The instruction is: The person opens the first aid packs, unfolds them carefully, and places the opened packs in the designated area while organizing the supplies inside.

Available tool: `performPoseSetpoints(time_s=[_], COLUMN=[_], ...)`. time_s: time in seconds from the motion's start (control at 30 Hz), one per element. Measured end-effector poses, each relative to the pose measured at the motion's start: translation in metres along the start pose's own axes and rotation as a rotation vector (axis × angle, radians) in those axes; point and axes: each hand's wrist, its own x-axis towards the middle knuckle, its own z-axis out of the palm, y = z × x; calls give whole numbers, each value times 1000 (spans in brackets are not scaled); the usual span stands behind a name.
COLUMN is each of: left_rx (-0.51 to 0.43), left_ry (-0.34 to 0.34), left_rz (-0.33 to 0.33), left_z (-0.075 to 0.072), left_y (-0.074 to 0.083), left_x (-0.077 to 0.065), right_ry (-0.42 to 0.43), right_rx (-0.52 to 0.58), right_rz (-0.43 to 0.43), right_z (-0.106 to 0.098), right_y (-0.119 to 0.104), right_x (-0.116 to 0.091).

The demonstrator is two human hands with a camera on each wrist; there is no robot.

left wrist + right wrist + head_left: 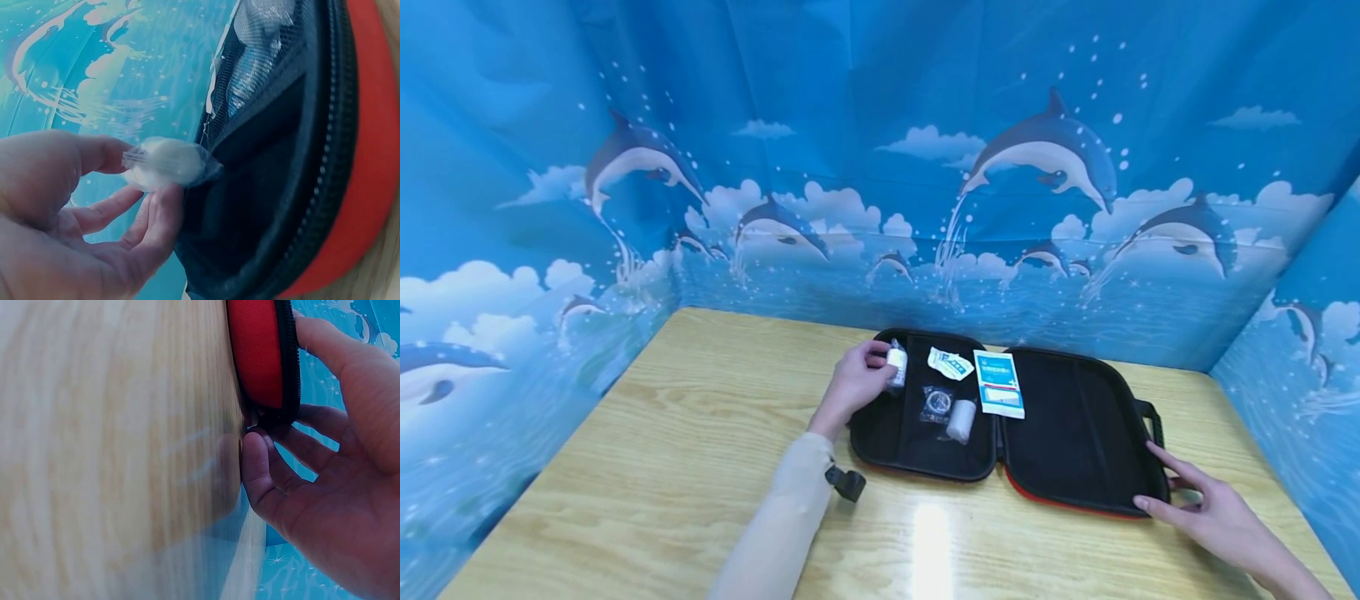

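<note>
An open zippered case (1060, 433), black inside with a red shell, lies spread on the table. Over its left half, my left hand (857, 379) pinches a white roll in clear wrapping (165, 164) between thumb and fingers. In that half lie a second white wrapped roll (961, 421), a small round item in clear wrap (937, 402) and a white packet with blue print (950, 363). A blue and white packet (999, 385) lies across the hinge. My right hand (1213, 508) grips the right half's outer edge near the handle, with fingertips at its underside in the right wrist view.
The wooden table (715, 375) extends left of the case and in front of it. A blue dolphin-print curtain (850, 167) hangs behind the table and at both sides. A black carrying handle (1152, 421) sticks out from the case's right end.
</note>
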Motion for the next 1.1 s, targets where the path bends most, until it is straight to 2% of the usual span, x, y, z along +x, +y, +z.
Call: performPoseSetpoints(time_s=[0.17,0.37,0.53,0.73,0.83,1.0,1.1], left_rx=[102,192,224,270,308,422,449], left_ry=[13,-24,-50,-18,5,9,-6], left_rz=[9,-9,-27,-19,11,101,109], left_z=[0,1,3,3,4,6,7], left_y=[-1,0,1,4,4,2,2], left_x=[0,0,-1,-3,-3,-2,-1], right_ry=[2,11,20,31,32,25,21], right_rx=[3,9,11,-10,-8,-4,-2], right_rz=[1,-2,-11,-13,-12,-10,-8], right_z=[0,1,2,1,1,1,1], right_y=[0,1,2,4,4,4,4], right_x=[0,0,0,1,2,1,1])
